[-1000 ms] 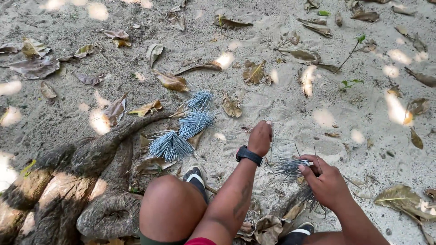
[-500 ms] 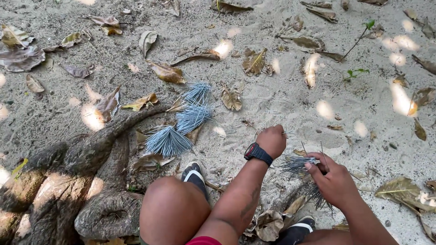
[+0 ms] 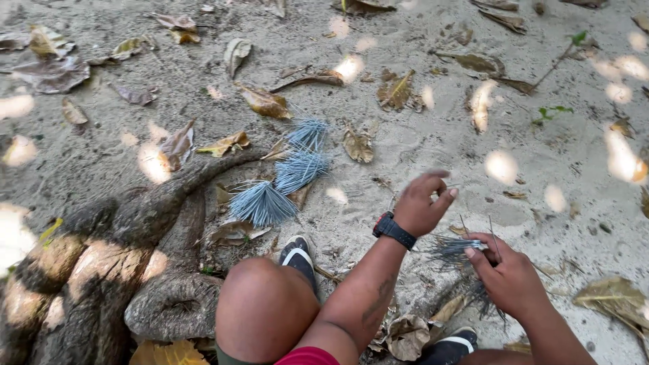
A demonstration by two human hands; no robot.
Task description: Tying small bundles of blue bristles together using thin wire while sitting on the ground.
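- Sandy ground (image 3: pixel 433 142): pale grey, dappled with patches of sunlight.
- Tree roots (image 3: pixel 122 250): thick, dark, spreading across the lower left.
- Dry leaves (image 3: pixel 263 101): brown and yellow, scattered over the sand, denser toward the top.
- Three bluish-grey bundles of thin sticks (image 3: pixel 263 203): fanned out, lying in a row just beside the roots.
- Small green seedling (image 3: pixel 551 111): upper right, in the sand.

Dappled daylight, blown-out sun patches
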